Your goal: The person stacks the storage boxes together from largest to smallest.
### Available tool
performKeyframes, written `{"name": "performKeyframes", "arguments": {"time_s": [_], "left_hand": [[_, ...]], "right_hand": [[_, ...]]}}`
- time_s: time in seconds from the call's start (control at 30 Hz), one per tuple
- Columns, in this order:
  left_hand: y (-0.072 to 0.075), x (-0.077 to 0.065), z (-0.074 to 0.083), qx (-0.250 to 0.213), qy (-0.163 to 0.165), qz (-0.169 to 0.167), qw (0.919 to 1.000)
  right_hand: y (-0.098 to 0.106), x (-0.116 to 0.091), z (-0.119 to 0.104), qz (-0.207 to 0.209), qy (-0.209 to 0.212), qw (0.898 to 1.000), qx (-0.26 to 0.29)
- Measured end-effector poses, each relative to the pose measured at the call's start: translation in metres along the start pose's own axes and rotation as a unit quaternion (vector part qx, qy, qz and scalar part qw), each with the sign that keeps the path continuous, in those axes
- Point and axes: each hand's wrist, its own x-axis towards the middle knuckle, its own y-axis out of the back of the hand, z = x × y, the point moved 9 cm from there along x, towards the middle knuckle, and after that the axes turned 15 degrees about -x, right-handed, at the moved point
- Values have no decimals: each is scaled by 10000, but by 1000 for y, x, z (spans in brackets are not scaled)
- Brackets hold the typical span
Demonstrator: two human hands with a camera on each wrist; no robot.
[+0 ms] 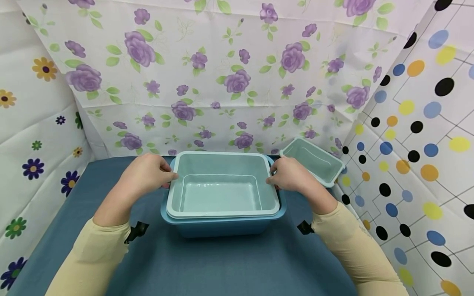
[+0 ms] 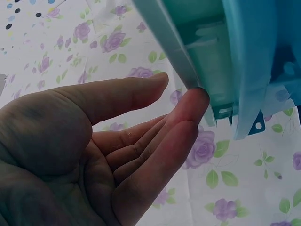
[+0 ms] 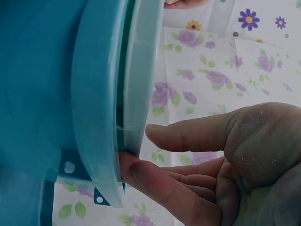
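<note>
In the head view a pale green rectangular basin (image 1: 220, 193) sits nested in a larger blue basin (image 1: 222, 228) on the table. At its left rim is my left hand (image 1: 149, 174). In the left wrist view its fingertips (image 2: 200, 96) reach the rim, while the thumb stands a little apart from it. On the opposite side my right hand (image 1: 290, 174) pinches the pale basin's rim. The right wrist view has the thumb (image 3: 157, 135) against the rim's outer face and the forefinger in the gap between the two rims.
A smaller pale green basin (image 1: 312, 160) leans at the back right, near the wall. Blue cloth (image 1: 226, 267) covers the table. Flowered sheeting (image 1: 222, 82) hangs behind, and dotted sheeting (image 1: 418, 164) stands on the right.
</note>
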Motion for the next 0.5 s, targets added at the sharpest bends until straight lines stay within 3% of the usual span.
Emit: {"name": "performKeyframes", "arguments": {"time_s": [0.5], "left_hand": [[-7, 1, -7, -110, 186, -80, 9997]], "right_hand": [[-1, 0, 2, -57, -134, 9999, -65]]}}
